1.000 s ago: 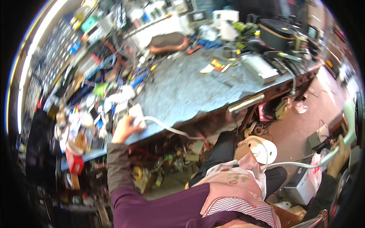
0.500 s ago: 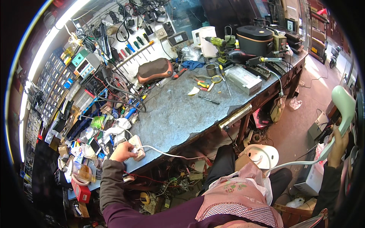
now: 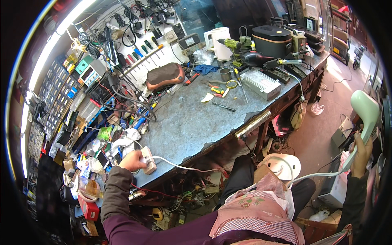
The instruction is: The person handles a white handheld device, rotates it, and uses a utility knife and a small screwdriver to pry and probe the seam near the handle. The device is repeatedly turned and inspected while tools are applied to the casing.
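Observation:
At the bench's near left edge my left hand (image 3: 131,161) is closed, its fingertips pinching a white plug (image 3: 143,161) against a white power strip (image 3: 149,164). How far the plug sits in the strip is hidden. Out to the right, my right hand (image 3: 361,154) is wrapped round the handle of a pale green handheld appliance (image 3: 364,107) with a broad, curved head. A pale grey hose (image 3: 314,176) leads from its lower end toward a white rounded base (image 3: 290,163) by my knees.
Clutter of bags and cables (image 3: 96,159) crowds the workbench (image 3: 183,118) on the left. Farther along lie a brown massage pillow (image 3: 165,76), a pen (image 3: 223,107), a magnifying glass (image 3: 231,84), a metal box (image 3: 261,85) and a green drill (image 3: 232,49). A white cable (image 3: 183,166) crosses the front edge.
The appliance in my right hand has shifted slightly left and its head has turned a little. My left hand stays at the power strip, with a small shift of its wrist.

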`<state>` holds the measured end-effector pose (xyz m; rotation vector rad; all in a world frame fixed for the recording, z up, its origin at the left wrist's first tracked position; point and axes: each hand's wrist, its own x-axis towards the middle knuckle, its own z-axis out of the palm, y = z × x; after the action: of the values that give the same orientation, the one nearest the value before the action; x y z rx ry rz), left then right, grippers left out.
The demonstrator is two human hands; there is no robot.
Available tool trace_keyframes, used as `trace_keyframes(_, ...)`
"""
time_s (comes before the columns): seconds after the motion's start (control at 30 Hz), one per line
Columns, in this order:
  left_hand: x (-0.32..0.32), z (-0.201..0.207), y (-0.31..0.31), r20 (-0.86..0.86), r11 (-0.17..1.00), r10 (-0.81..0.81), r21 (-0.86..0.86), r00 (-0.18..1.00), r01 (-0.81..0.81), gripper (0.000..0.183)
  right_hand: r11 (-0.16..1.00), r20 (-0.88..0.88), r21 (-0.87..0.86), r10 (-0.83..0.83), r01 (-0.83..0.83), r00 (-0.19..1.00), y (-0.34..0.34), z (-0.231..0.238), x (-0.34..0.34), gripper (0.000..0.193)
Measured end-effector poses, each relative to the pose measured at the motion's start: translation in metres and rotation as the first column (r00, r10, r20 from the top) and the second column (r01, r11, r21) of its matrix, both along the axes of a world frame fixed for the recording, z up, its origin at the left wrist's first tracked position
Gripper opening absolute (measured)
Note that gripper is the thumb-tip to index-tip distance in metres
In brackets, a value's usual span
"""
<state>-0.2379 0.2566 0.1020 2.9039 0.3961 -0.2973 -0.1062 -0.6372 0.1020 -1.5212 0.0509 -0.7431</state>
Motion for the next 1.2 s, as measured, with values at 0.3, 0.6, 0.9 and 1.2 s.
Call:
trace_keyframes(0.3,0.007,-0.016,-0.018,0.225,0.973,-0.089,-0.187,0.97,0.133,0.034,0.977,-0.028,-0.211,-0.026,0.019,0.999,0.028,0.022,-0.005,0.014)
trace_keyframes(0.6,0.011,-0.014,-0.173,0.46,0.823,-0.544,0.133,0.701,0.552,0.038,0.979,-0.143,-0.075,0.178,-0.19,0.973,0.049,0.032,-0.013,0.033)
trace_keyframes(0.9,-0.012,-0.12,-0.211,-0.16,0.793,-0.582,0.104,0.797,0.6,0.025,0.941,-0.171,-0.084,0.309,-0.327,0.935,0.092,0.019,-0.005,0.033)
trace_keyframes(1.2,0.085,-0.051,-0.288,0.379,0.665,-0.626,-0.197,0.681,0.72,0.022,0.827,-0.204,0.049,0.557,-0.56,0.805,0.189,0.007,0.028,0.045)
